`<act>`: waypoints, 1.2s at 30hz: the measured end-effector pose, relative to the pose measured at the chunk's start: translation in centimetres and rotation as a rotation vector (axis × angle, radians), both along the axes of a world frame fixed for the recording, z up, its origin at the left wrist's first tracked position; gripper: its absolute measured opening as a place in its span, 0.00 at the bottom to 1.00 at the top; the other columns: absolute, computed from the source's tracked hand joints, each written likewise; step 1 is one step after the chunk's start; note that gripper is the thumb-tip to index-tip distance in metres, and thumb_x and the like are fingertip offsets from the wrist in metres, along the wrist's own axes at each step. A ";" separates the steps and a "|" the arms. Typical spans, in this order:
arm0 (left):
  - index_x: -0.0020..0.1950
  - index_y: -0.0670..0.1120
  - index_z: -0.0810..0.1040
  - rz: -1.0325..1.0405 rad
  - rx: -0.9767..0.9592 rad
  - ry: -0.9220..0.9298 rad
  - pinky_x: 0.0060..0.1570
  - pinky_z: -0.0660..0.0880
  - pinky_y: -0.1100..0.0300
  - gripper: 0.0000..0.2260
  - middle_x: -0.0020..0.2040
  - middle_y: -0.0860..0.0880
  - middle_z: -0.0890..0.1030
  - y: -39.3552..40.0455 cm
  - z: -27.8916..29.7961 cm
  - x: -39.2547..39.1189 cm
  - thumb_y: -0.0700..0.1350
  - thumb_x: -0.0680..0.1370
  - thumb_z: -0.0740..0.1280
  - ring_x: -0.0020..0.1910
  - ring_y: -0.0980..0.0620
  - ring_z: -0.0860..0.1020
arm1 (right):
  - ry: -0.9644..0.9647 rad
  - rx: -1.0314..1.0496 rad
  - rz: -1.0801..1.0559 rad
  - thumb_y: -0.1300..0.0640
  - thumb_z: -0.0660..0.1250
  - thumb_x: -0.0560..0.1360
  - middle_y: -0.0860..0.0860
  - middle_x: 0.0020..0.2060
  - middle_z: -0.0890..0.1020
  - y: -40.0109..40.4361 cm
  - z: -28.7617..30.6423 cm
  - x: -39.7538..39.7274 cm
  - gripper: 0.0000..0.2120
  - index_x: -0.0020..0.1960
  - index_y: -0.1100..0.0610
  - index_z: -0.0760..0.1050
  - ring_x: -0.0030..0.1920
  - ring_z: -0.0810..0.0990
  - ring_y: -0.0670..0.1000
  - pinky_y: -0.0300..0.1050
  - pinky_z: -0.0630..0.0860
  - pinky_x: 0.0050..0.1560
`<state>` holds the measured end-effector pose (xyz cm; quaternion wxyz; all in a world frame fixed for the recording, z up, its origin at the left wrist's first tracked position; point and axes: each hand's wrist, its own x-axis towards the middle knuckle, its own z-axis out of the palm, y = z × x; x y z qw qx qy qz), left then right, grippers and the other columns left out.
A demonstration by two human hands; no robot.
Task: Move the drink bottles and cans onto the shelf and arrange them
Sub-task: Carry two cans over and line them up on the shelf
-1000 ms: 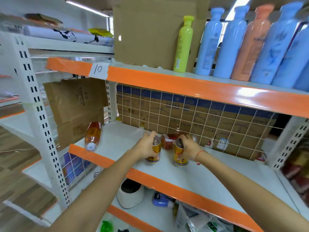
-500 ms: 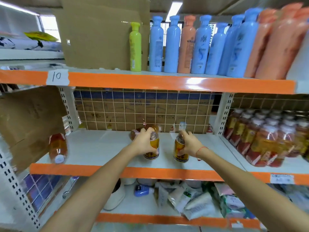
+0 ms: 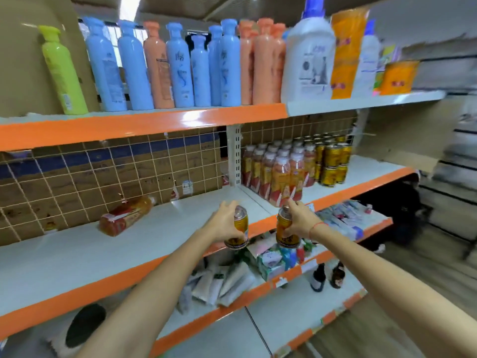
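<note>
My left hand (image 3: pixel 224 223) grips a gold drink can (image 3: pixel 239 229) and my right hand (image 3: pixel 299 221) grips a second gold can (image 3: pixel 283 228). Both cans are upright in the air just in front of the orange edge of the middle shelf (image 3: pixel 108 244). An amber drink bottle (image 3: pixel 124 215) lies on its side on that shelf to the left. On the shelf section to the right stand several upright amber bottles (image 3: pixel 280 174) and, beside them, stacked gold cans (image 3: pixel 333 161).
The upper shelf (image 3: pixel 144 122) carries blue, orange and green bottles and a white jug. A wire grid with cardboard backs the middle shelf. Below are packets, two dark bottles (image 3: pixel 326 277) and a white appliance (image 3: pixel 77 329). An aisle floor lies to the right.
Both hands lifted the two cans off the left shelf section and carried them rightward toward the shelf's front edge. The view swung right, revealing the stocked right section.
</note>
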<state>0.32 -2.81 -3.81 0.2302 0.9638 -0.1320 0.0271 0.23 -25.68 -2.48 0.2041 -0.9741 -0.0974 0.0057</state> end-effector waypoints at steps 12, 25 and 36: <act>0.68 0.47 0.61 -0.218 -0.013 -0.007 0.57 0.74 0.48 0.41 0.61 0.43 0.65 -20.0 0.0 4.9 0.54 0.63 0.79 0.58 0.42 0.70 | -0.001 -0.068 -0.235 0.55 0.76 0.67 0.58 0.62 0.68 -19.7 -0.2 -1.1 0.34 0.66 0.59 0.61 0.60 0.70 0.60 0.51 0.73 0.56; 0.68 0.46 0.60 -0.286 0.010 -0.026 0.53 0.75 0.44 0.39 0.61 0.43 0.64 -38.8 0.0 8.7 0.52 0.66 0.78 0.56 0.40 0.72 | -0.015 -0.097 -0.320 0.54 0.77 0.65 0.58 0.59 0.67 -37.0 0.3 1.9 0.36 0.66 0.56 0.62 0.56 0.73 0.60 0.51 0.75 0.53; 0.65 0.46 0.62 -0.261 -0.022 -0.080 0.52 0.75 0.49 0.37 0.59 0.43 0.66 -47.5 -0.2 16.9 0.52 0.64 0.79 0.54 0.40 0.74 | -0.030 -0.053 -0.352 0.52 0.78 0.63 0.57 0.59 0.68 -44.7 -0.1 9.4 0.39 0.67 0.55 0.61 0.57 0.73 0.60 0.55 0.75 0.56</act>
